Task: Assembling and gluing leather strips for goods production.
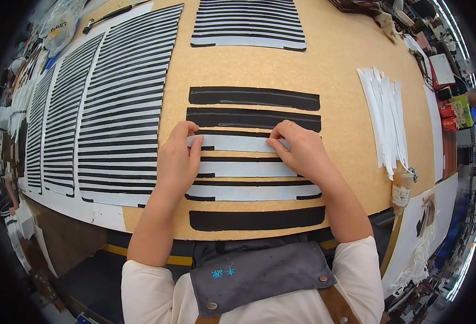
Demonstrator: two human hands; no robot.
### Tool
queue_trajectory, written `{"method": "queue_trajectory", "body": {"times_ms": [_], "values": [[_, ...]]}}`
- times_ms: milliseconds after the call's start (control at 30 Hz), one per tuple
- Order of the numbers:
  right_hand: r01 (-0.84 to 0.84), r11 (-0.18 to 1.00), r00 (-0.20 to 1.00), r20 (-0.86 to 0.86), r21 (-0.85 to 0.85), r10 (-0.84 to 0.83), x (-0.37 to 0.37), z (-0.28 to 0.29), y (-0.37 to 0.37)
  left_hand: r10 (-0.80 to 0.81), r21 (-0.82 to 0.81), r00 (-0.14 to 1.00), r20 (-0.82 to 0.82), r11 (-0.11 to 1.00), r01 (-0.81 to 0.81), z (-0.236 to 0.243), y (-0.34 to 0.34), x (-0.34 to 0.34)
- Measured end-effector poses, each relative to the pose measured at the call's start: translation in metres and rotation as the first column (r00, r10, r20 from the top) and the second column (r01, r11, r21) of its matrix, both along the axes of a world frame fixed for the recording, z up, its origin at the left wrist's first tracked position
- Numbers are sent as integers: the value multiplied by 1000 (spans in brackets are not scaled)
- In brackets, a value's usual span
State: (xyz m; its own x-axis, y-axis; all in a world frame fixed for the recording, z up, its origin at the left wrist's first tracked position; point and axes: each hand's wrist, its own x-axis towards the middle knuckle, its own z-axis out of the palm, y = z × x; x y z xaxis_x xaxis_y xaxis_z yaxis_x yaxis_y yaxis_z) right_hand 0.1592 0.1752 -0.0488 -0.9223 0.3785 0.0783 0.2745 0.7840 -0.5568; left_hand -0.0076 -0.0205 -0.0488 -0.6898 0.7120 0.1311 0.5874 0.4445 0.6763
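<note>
Pinched near its ends by left hand (183,150) and right hand (296,144), the white strip (238,143) lies at six o'clock from a black strip (254,117), seemingly for peeling, likely needing an even pull next.

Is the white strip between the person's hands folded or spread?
Spread lengthwise: the white strip reaches from the left hand to the right hand, its long face visible between them.
</note>
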Motion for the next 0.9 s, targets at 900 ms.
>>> {"method": "queue_trajectory", "body": {"times_ms": [900], "values": [[5,995,999,-44,97,-1,-3,1,-5,-440,-236,850,-291,894,382,7,-11,34]]}}
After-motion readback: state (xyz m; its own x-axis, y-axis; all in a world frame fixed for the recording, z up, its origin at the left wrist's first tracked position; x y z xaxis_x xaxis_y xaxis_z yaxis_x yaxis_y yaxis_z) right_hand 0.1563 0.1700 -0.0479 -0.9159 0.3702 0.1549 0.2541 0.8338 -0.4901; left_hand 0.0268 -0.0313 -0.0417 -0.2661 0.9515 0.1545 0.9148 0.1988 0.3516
